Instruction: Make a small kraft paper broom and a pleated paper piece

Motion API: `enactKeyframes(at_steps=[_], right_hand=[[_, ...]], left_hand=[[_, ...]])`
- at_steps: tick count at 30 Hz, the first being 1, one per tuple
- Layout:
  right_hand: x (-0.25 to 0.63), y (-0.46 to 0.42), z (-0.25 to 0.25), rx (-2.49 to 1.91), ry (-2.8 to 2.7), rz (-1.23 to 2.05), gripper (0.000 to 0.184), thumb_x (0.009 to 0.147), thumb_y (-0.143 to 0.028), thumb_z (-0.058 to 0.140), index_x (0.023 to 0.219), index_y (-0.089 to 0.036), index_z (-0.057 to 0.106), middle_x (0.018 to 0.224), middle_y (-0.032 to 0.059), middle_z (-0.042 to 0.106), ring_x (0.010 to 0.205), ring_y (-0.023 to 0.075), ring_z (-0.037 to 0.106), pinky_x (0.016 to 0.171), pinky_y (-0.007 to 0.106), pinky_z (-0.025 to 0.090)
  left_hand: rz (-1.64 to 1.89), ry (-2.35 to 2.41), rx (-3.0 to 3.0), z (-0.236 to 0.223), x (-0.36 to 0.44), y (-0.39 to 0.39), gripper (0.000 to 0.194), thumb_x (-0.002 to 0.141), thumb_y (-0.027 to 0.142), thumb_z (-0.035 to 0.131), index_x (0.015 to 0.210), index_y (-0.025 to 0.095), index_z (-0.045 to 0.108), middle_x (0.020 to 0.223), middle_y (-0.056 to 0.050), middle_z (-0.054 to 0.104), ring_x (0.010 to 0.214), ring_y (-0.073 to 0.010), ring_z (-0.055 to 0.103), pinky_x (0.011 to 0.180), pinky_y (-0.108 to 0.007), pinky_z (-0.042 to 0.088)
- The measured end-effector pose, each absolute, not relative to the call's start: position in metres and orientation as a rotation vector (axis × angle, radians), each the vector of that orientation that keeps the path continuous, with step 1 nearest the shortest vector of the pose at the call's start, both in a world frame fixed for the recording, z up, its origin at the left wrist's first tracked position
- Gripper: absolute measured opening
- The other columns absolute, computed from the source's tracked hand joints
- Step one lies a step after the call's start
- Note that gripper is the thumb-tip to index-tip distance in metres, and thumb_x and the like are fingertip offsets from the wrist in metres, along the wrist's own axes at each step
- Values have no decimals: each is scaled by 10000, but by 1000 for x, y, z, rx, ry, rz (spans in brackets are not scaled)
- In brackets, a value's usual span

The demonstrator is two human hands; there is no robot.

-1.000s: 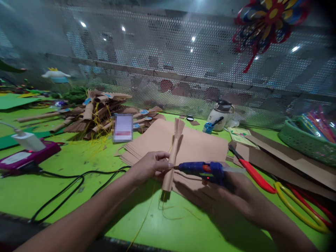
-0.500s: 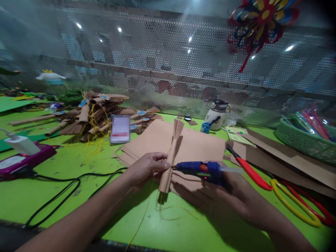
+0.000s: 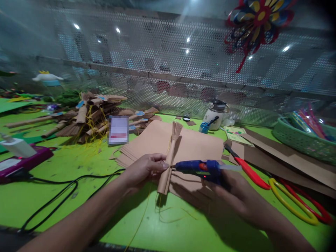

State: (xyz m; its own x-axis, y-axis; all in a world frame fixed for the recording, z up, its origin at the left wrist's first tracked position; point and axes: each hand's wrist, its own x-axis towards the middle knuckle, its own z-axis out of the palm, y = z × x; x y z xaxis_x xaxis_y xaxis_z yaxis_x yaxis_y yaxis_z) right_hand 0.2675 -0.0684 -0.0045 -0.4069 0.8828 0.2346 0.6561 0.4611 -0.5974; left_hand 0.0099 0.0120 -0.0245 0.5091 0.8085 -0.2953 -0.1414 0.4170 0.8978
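Observation:
My left hand pinches a rolled brown paper tube whose far end fans out in a fringe like a small broom. In my right hand is a blue hot glue gun, its red light lit and a clear glue stick poking from the back. The gun's nozzle meets the tube's right side near my left fingertips; whether it touches I cannot tell. Thin yellow string trails from below the tube over the green tabletop. Under the tube lie stacked brown paper sheets.
A pile of fringed paper rolls lies at back left. A purple power strip with a black cable is at left. Right are red-and-yellow-handled scissors, a red-handled cutter and a green basket. A bottle stands behind.
The whole view has shifted slightly. My left hand still pinches the paper tube, and the glue gun stays at the same spot against it.

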Motion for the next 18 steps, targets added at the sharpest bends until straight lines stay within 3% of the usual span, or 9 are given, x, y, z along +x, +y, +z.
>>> enactKeyframes(at_steps=[3, 13, 18], right_hand=[[267, -68, -6, -1283, -2181, 548, 275, 925, -295, 429, 1159, -195, 534, 1121, 102, 627, 1004, 228, 597, 852, 343, 497], [268, -68, -12, -1302, -2161, 419, 329, 900, -299, 472, 1200, -180, 537, 1093, 127, 644, 962, 242, 626, 840, 349, 513], [268, -67, -11, -1314, -2186, 463, 324, 917, -293, 448, 1209, -169, 516, 1062, 128, 650, 922, 222, 634, 809, 323, 520]], left_hand=[[691, 832, 950, -23, 10, 12, 171, 694, 89, 678, 865, 98, 676, 633, -20, 609, 515, -82, 534, 506, -174, 430], [682, 825, 963, -26, 9, 12, 186, 681, 129, 695, 860, 91, 668, 807, -91, 663, 673, -137, 607, 616, -209, 471], [687, 807, 1017, -29, 8, 13, 142, 707, 159, 684, 836, 101, 671, 767, -61, 640, 616, -104, 570, 567, -182, 445]])
